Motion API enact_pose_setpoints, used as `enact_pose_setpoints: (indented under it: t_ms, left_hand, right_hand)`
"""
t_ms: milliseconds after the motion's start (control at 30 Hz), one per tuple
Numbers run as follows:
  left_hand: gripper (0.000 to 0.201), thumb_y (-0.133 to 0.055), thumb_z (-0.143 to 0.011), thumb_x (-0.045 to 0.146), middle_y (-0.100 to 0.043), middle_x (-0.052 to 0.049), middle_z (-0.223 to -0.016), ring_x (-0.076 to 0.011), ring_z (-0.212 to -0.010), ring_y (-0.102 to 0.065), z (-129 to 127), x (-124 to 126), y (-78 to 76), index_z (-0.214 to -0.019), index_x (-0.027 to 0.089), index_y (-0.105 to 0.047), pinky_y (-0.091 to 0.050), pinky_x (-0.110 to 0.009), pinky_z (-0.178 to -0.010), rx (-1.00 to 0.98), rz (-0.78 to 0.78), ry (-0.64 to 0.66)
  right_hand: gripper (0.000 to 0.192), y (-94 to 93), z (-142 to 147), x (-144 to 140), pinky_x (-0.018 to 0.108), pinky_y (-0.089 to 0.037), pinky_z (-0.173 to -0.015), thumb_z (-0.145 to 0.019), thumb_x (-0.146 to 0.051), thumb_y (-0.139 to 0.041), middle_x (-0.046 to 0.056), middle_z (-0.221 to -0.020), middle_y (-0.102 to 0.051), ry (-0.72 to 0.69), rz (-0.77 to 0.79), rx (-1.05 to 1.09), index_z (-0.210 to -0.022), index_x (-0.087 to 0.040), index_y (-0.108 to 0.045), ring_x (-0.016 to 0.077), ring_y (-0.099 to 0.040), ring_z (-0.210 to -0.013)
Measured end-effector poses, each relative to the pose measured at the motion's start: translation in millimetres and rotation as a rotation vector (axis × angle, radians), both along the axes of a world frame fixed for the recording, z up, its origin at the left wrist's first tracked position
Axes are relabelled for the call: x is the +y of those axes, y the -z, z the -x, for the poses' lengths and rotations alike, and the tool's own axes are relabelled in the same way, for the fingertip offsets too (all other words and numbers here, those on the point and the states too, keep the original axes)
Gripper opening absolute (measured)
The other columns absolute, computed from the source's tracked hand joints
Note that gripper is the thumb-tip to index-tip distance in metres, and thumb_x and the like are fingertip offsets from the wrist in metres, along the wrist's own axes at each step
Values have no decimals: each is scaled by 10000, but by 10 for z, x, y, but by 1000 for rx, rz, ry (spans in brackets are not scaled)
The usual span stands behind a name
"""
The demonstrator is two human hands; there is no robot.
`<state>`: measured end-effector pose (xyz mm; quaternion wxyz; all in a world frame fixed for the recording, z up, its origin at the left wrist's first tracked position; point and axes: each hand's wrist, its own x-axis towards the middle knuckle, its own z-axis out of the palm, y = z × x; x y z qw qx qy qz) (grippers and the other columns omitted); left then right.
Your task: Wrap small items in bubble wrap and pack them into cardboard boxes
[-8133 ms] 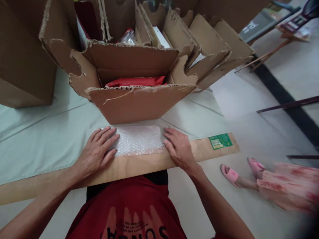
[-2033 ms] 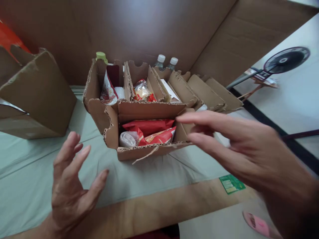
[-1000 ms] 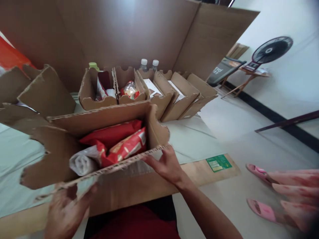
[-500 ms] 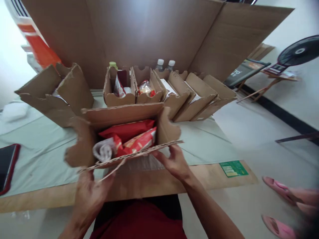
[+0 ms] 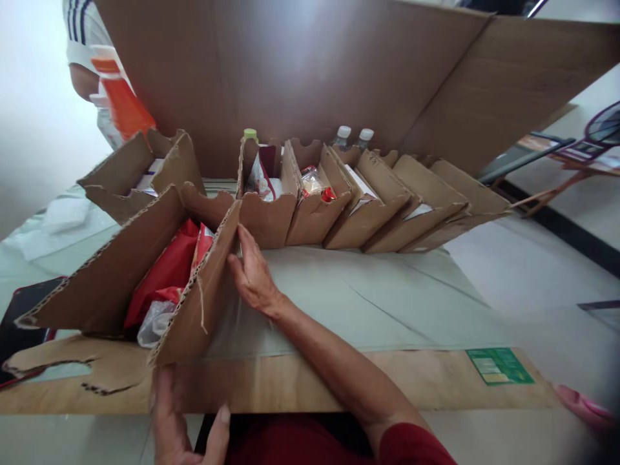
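An open cardboard box (image 5: 116, 258) sits turned at an angle on the pale sheet at the table's left. Inside lie red snack packets (image 5: 165, 274) and a clear plastic bag (image 5: 154, 326). My right hand (image 5: 252, 274) presses against the outside of the box's long flap (image 5: 201, 290), fingers around its far end. My left hand (image 5: 181, 423) is at the near corner of the box, by the table edge, touching the flap's lower end. A torn strip of cardboard hangs from the flap.
A row of several open cardboard boxes (image 5: 368, 200) with packets and bottles stands behind. Another box (image 5: 140, 171) sits back left. A tall cardboard wall (image 5: 290, 71) backs the table. A dark device (image 5: 19, 323) lies far left. Another person's sleeve (image 5: 80, 39) shows top left; a pink slipper (image 5: 581, 407) bottom right.
The box has swung to the left, so its long side now runs away from me. My right hand moved from the near flap's edge to its outer face. The view shifted left.
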<state>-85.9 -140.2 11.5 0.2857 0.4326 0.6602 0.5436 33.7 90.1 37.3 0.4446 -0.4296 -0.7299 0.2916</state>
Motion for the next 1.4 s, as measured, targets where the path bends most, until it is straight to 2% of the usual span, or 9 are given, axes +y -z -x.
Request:
enact_pose_setpoints:
  t_ms: [233,367,600,700,800,900,1100,1233,1400]
  left_hand:
    - [975,-796,-875,391,-413,-123,-1711,-395,-1536,-471,187,58,210,-1698,320,-280,-364,-605,-1289,16,7,87]
    - [958,-790,-864,409,-446,-74,-1693,-396,-1543,-462,278,281,244,-1684,407,-294,-361,-654,-1293,28,6,205]
    - [930,-713,-906,440,-127,-71,-1816,-422,-1638,-264,-61,1448,95,-1698,397,-229,-452,-668,-1220,49,-154,402]
    - [894,-680,-944,484,-118,-122,-1817,-398,-1652,-232,-162,1999,61,-1701,314,-237,-377,-632,-1274,57,-159,432]
    - [818,-568,-1006,536,-180,-139,-1806,-354,-1661,-223,-178,2262,88,-1702,265,-235,-256,-606,-1335,81,-155,441]
    - [697,-504,-1040,536,-355,-146,-1746,-332,-1619,-347,-87,2128,143,-1663,259,-360,-261,-589,-1339,107,-110,478]
    - [367,-631,-1001,383,-737,-86,-1405,-322,-1445,-592,321,1188,146,-1342,299,-738,-532,-532,-1184,244,-151,688]
    - [358,-617,-995,201,-806,-80,-1246,-264,-1310,-702,482,764,129,-1319,295,-735,-633,-405,-1049,272,-281,690]
    - [281,-601,-995,168,-830,-68,-1097,-211,-1031,-803,491,722,94,-1178,282,-781,-676,-314,-888,108,-292,469]
  right_hand:
    - [617,384,134,-150,456,-318,-1332,-1086,-542,-398,165,-1672,-473,59,-31,118,-1574,-176,-494,236,-416,-1578]
    - [483,451,82,-108,430,-407,-1263,-1021,-476,-507,147,-1529,-623,168,98,267,-1389,-194,-644,250,-557,-1449]
    - [359,541,58,2,376,-554,-1041,-1000,-413,-478,92,-1204,-765,314,256,414,-1218,-206,-675,227,-707,-1140]
    - [344,536,43,6,365,-553,-1033,-984,-415,-491,80,-1190,-772,328,268,431,-1198,-219,-675,221,-712,-1119]
    - [348,509,20,1,366,-551,-1039,-979,-423,-487,85,-1204,-773,336,264,427,-1191,-220,-673,221,-713,-1134]
    - [319,487,2,-6,353,-570,-994,-970,-402,-479,82,-1164,-782,325,253,400,-1146,-225,-678,211,-728,-1092]
    - [249,271,51,-101,323,-592,-869,-943,-308,-501,61,-1034,-805,160,167,279,-1082,-232,-693,195,-745,-972]
    - [366,-167,329,19,363,-589,-937,-930,-270,-543,45,-1029,-805,-10,81,167,-1263,-236,-693,208,-738,-942]
    - [697,-828,945,577,426,-577,-950,-896,-222,-643,-1,-837,-768,-104,-57,-239,-1575,-284,-496,251,-732,-839]
